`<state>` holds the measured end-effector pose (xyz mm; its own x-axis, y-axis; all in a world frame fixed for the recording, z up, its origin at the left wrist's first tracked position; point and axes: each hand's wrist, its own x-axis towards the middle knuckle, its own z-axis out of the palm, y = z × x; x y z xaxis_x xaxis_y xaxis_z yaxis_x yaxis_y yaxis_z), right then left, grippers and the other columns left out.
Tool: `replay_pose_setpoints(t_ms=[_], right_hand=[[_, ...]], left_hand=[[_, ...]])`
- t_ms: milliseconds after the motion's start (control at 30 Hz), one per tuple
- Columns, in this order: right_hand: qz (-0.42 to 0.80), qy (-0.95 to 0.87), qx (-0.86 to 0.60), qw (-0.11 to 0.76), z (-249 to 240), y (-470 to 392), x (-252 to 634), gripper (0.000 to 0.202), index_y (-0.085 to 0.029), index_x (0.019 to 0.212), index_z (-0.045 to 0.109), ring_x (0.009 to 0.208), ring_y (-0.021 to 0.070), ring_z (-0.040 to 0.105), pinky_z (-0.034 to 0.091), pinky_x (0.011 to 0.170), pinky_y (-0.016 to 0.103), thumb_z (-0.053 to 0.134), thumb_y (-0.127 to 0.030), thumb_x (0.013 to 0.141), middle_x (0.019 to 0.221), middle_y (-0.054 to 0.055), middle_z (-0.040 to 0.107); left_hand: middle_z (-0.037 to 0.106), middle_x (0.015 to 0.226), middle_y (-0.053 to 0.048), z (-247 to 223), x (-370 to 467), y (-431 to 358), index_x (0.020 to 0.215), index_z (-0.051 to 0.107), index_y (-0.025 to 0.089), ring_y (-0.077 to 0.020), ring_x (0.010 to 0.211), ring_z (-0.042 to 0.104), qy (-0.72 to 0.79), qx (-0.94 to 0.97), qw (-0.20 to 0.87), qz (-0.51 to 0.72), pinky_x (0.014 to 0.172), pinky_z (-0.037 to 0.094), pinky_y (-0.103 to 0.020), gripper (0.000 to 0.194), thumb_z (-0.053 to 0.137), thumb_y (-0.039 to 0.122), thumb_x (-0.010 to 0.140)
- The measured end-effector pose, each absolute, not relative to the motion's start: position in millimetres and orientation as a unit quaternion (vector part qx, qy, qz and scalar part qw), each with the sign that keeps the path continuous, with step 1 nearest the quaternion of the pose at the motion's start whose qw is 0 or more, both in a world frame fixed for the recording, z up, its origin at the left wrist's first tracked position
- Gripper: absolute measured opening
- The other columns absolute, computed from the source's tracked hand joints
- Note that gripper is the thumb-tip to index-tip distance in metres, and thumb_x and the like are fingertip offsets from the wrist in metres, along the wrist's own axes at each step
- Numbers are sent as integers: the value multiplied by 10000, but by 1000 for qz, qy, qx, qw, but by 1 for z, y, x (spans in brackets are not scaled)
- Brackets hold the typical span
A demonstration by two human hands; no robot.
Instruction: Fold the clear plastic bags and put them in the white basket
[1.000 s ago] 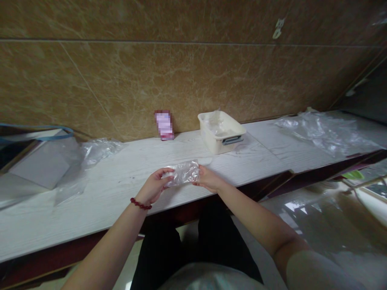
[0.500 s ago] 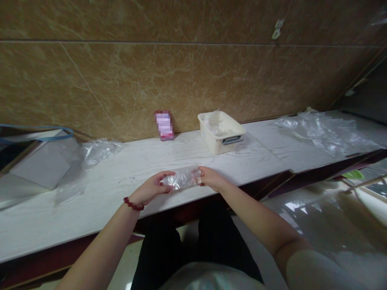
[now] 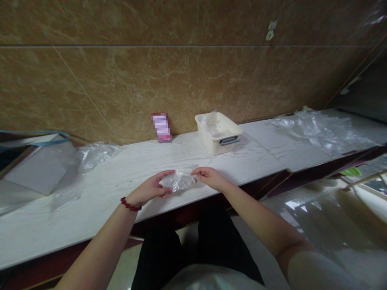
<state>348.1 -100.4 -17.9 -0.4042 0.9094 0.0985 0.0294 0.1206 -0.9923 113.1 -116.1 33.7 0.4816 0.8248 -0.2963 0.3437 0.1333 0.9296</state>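
Observation:
A crumpled clear plastic bag [image 3: 182,181] lies between my two hands, low over the white counter [image 3: 142,161] near its front edge. My left hand [image 3: 153,186], with a red bead bracelet [image 3: 130,204] at the wrist, curves round the bag's left end, thumb and fingers on either side of it. At the opposite end, the fingertips of my right hand [image 3: 210,178] pinch the plastic. Whether anything is inside the bag, I cannot tell.
Behind my hands stands a cream plastic bin [image 3: 219,141] holding clear plastic. A blurred phone-like object [image 3: 161,128] leans on the tiled wall. Loose clear bags [image 3: 325,127] spread at the right, more plastic [image 3: 98,155] at the left beside a white box [image 3: 38,171].
My right fingers have shifted a little left and now pinch the bag more closely. The bag looks looser and more crumpled. The view has moved slightly.

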Motion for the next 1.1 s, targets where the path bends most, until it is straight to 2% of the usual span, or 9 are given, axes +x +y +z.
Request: replay_pose_setpoints(t_ms=[67, 233, 400, 500, 667, 800, 900, 1100], right_hand=[[539, -631, -393, 395, -14, -101, 352, 212, -157, 857, 620, 714, 111, 563, 425, 714, 267, 546, -257, 686, 789, 21, 617], [568, -590, -406, 405, 1, -106, 366, 253, -168, 884, 626, 731, 133, 599, 440, 757, 308, 558, -240, 652, 883, 35, 625], [619, -512, -395, 445, 18, -110, 385, 275, -130, 839, 633, 673, 139, 616, 444, 770, 339, 542, -327, 670, 749, 36, 638], [565, -538, -428, 456, 28, -108, 399, 305, -130, 823, 639, 690, 140, 609, 449, 754, 325, 577, -378, 657, 778, 50, 641], [471, -600, -487, 426, 54, -91, 430, 345, -167, 932, 609, 674, 143, 602, 463, 677, 287, 642, -307, 619, 696, 30, 642], [387, -643, -511, 419, 80, -63, 455, 372, -186, 968, 597, 640, 132, 588, 463, 643, 272, 651, -285, 613, 709, 21, 638], [317, -671, -533, 405, 99, -34, 471, 391, -190, 983, 598, 667, 126, 583, 456, 682, 277, 658, -275, 605, 792, 26, 638], [228, -714, -544, 377, 119, 32, 498, 426, -186, 1007, 594, 857, 141, 563, 409, 806, 288, 664, -280, 597, 996, 48, 604]], left_hand=[[562, 803, -11, 34, 114, -114, 1250, 318, 205, -87, 617, 505, 453, 629, 597, 208, 545, 425, -210, 697, 632, 233, 628], [564, 828, -19, 36, 120, -109, 1242, 331, 199, -91, 614, 505, 443, 653, 577, 212, 583, 439, -239, 691, 638, 263, 627], [573, 872, -28, 45, 141, -104, 1223, 361, 189, -91, 620, 505, 438, 688, 540, 207, 619, 432, -245, 651, 624, 279, 635], [581, 890, -37, 54, 161, -98, 1198, 397, 174, -98, 635, 509, 439, 708, 513, 208, 615, 428, -239, 604, 607, 288, 643], [574, 988, -56, 72, 195, -79, 1185, 416, 164, -134, 736, 542, 422, 738, 471, 237, 667, 443, -266, 598, 603, 312, 636], [574, 1018, -65, 95, 219, -56, 1193, 419, 170, -136, 716, 553, 434, 752, 423, 259, 663, 450, -284, 623, 616, 321, 621], [600, 953, -74, 110, 236, -30, 1197, 421, 147, -149, 718, 560, 432, 760, 402, 273, 661, 448, -293, 654, 632, 323, 603], [622, 889, -82, 125, 264, 33, 1187, 433, 106, -168, 736, 567, 421, 772, 381, 287, 673, 438, -296, 692, 648, 323, 566]])
